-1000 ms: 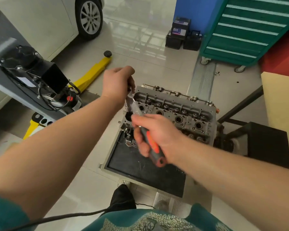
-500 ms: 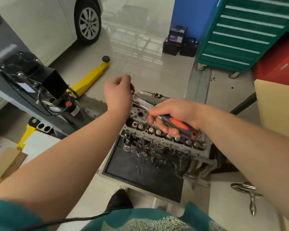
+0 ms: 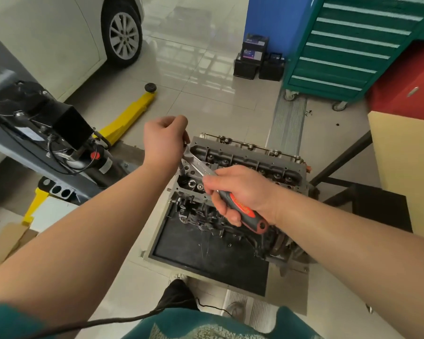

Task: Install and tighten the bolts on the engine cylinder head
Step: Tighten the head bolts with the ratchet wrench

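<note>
slippage is my worry: if the ratchet wrench [image 3: 201, 167] tilts off the bolt, hidden beneath its head, the socket could round it or jump free, and my knuckles would meet the cylinder head [image 3: 245, 165]. my left hand [image 3: 165, 140] is curled over the wrench's head at the casting's near-left corner, steadying it from above. my right hand [image 3: 240, 192] is wrapped firmly round the red-and-black handle, forearm reaching in from the right. the cylinder head sits on the engine block above a black tray [image 3: 206, 255], just ahead of me.
</note>
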`<state>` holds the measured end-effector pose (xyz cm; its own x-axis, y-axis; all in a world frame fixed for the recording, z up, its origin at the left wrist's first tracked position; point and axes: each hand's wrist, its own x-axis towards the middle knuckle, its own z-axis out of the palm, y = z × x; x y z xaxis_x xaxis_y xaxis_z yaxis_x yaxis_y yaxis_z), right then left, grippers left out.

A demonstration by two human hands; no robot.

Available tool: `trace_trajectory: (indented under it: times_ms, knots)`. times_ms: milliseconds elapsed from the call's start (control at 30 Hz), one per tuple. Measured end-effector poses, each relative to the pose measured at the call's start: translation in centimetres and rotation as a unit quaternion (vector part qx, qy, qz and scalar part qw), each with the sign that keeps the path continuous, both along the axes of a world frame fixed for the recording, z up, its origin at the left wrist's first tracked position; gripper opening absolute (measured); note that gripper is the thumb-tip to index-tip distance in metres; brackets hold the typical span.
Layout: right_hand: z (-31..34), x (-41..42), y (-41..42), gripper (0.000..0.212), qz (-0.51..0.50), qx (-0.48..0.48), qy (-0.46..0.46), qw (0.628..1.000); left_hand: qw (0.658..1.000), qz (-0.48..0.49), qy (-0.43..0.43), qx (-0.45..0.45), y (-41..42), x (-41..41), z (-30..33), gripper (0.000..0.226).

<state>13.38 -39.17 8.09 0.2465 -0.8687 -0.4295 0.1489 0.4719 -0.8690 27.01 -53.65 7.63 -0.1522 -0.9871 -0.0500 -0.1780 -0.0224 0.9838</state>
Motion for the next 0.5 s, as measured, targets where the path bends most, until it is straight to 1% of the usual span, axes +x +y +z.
trace_trajectory:
  times_ms: [167, 267, 333, 367, 433, 467, 500]
  knots:
    - [-0.9, 3.4, 1.3, 0.030, -0.072, -0.010, -0.012, 0.997, 0.997, -0.071, 0.015, 0.005, -0.8, 0.9, -0.3, 0.040]
    - [-0.3, 3.0, 1.6, 0.032, -0.070, -0.001, 0.031, 0.997, 0.995, -0.097, 0.005, -0.006, -0.9, 0.8, -0.3, 0.042]
    - [0.5, 2.4, 1.6, 0.029, -0.052, 0.004, 0.100, 0.994, 0.993, -0.115, 0.017, 0.002, -0.7, 0.8, -0.6, 0.046]
    - [1.0, 2.3, 1.5, 0.024, -0.038, 0.000, 0.150, 0.988, 0.992, -0.125, 0.032, 0.004, -0.6, 1.0, -0.7, 0.047]
    - [1.8, 2.0, 0.8, 0.009, 0.006, -0.019, 0.281, 0.960, 0.986, -0.157, 0.048, -0.012, -0.8, 1.9, -1.1, 0.046]
    - [2.2, 1.9, 0.1, 0.018, 0.030, -0.030, 0.357, 0.933, 0.981, -0.187, 0.053, -0.027, -0.9, 2.5, -1.4, 0.045]
    - [2.6, 1.8, -0.8, 0.034, 0.049, -0.042, 0.430, 0.901, 0.972, -0.222, 0.071, -0.033, -1.1, 3.2, -1.9, 0.045]
